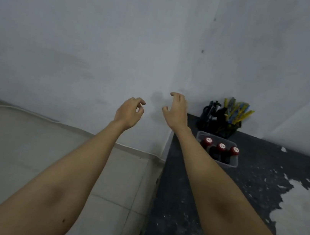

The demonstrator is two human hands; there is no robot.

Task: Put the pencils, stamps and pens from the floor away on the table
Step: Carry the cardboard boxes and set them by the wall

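Both my grips are empty: left hand (129,113) and right hand (177,111) hang loosely curled at centre frame. Right of them on the dark table (186,212), three red-capped stamps (220,150) sit in one clear tray (233,163), with one black holder (221,127) of pencils and pens (237,112) behind it.

A plain pale grey wall (101,39) fills the upper part of the view, marked by faint smudges and a few small dark specks. It meets a second wall (280,55) at a corner right of centre. Below on the left lies a floor (113,201) of large, light, glossy tiles with thin grout lines, edged by a pale skirting strip along the far wall. On the right stands a dark table (175,221), its black surface worn and flaking, with a large pale patch (301,211) of bare material at its right side. The light is dim, soft and even.
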